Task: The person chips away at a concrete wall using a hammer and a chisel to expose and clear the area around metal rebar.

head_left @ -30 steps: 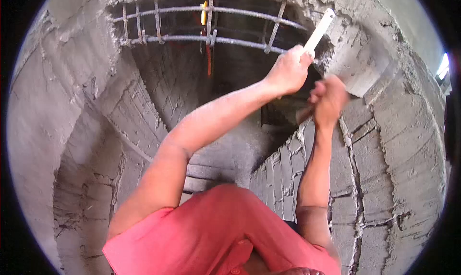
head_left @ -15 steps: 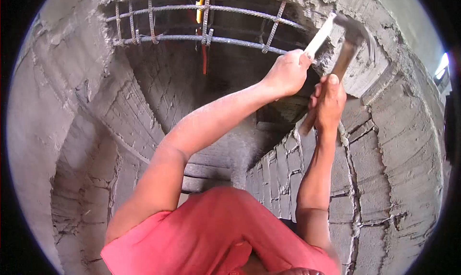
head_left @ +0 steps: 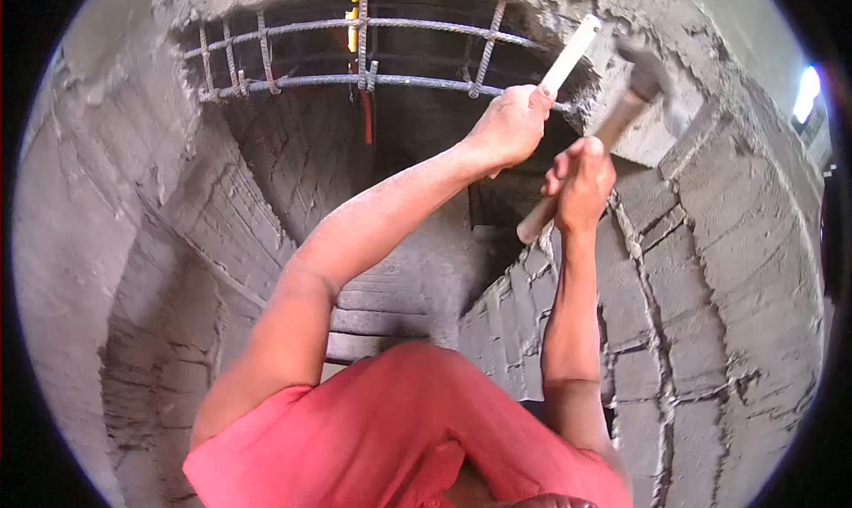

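My left hand (head_left: pixel 510 126) is closed around a pale flat bar (head_left: pixel 571 55) with a small hole near its far end. The bar slants up and right, in front of the broken concrete edge (head_left: pixel 568 29) of the opening. In my right hand (head_left: pixel 586 184) is a hammer (head_left: pixel 621 118), gripped by its wooden handle. The hammer's dark head (head_left: pixel 646 71) is blurred by motion, right of the bar and apart from it, in front of a pale concrete face (head_left: pixel 652 135). Whatever part of the bar lies inside my left fist is hidden.
Steel reinforcing bars (head_left: pixel 426 81) cross the dark opening above my left arm. A yellow piece (head_left: pixel 353 29) and a red strip (head_left: pixel 367 118) hang among them. Rough grey walls (head_left: pixel 151 268) curve around, with cracked, block-patterned mortar (head_left: pixel 692 330) on the right. A bright light (head_left: pixel 807 94) shows at far right.
The hammer has tilted further right, and its head has drawn away from the bar's end. Both hands appear further left, partly because the view has shifted.
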Available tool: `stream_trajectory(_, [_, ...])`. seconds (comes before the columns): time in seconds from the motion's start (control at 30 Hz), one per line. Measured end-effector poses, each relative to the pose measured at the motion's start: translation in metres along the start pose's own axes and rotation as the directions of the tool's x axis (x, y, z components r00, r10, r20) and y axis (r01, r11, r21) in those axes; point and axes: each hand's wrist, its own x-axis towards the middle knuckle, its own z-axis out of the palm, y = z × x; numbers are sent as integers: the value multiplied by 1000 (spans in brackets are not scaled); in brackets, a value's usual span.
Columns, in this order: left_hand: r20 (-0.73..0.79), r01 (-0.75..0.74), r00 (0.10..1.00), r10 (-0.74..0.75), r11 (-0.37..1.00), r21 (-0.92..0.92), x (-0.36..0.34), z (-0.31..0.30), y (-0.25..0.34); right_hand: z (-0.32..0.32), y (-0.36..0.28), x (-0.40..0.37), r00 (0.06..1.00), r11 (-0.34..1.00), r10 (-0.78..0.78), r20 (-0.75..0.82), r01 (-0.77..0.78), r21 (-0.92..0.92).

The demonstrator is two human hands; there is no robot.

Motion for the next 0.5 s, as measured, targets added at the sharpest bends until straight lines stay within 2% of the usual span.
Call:
stream_trajectory(0.07, [26, -12, 1000, 12, 1000, -18, 11, -3, 7, -13, -16, -6, 995, 930, 68, -73, -37, 365])
stream_trajectory(0.1, [46, 31, 999, -29, 998, -45, 4, -7, 12, -22, -33, -11, 992, 895, -21, -127, 75, 439])
stream_trajectory(0.13, [78, 80, 994, -75, 995, -67, -4, -7, 12, -37, -44, -11, 997, 593, -75, -33, 71, 802])
stream_trajectory(0.17, [82, 83, 994, -78, 995, -62, -5, -7, 11, -52, -63, -7, 949, 559, -295, -108, 263, 787])
stream_trajectory(0.2, [85, 103, 992, -96, 991, -83, -4, -7, 10, -69, -84, -3, 848, 482, -500, -175, 440, 757])
stream_trajectory(0.23, [88, 118, 990, -109, 988, -102, -2, -8, 9, -87, -103, -1, 718, 469, -611, -334, 668, 578])
stream_trajectory(0.27, [86, 132, 989, -124, 986, -100, -2, -9, 10, -104, -118, 0, 542, 418, -713, -445, 838, 350])
stream_trajectory(0.3, [84, 127, 989, -119, 987, -94, 0, -9, 9, -115, -124, 4, 357, 272, -785, -507, 933, 236])
stream_trajectory(0.33, [84, 130, 989, -122, 986, -101, 0, -9, 8, -107, -113, 8, 301, 338, -877, -374, 940, -36])
stream_trajectory(0.37, [89, 134, 988, -124, 985, -110, -1, -7, 7, -88, -90, 14, 281, 339, -936, -214, 887, -315])
stream_trajectory(0.4, [79, 132, 989, -125, 987, -95, -1, -6, 8, -29, -46, 21, 594, 409, -622, -510, 802, 435])
stream_trajectory(0.43, [80, 124, 990, -117, 988, -92, 1, -7, 9, -5, -5, 21, 862, 771, -468, -196, 506, 385])
stream_trajectory(0.47, [67, 94, 994, -89, 993, -72, 1, -7, 9, 8, 17, 17, 986, 975, -146, 86, 128, 184])
stream_trajectory(0.5, [62, 70, 996, -68, 997, -45, -2, -7, 8, 11, 9, 12, 964, 797, 149, 222, -250, 550])
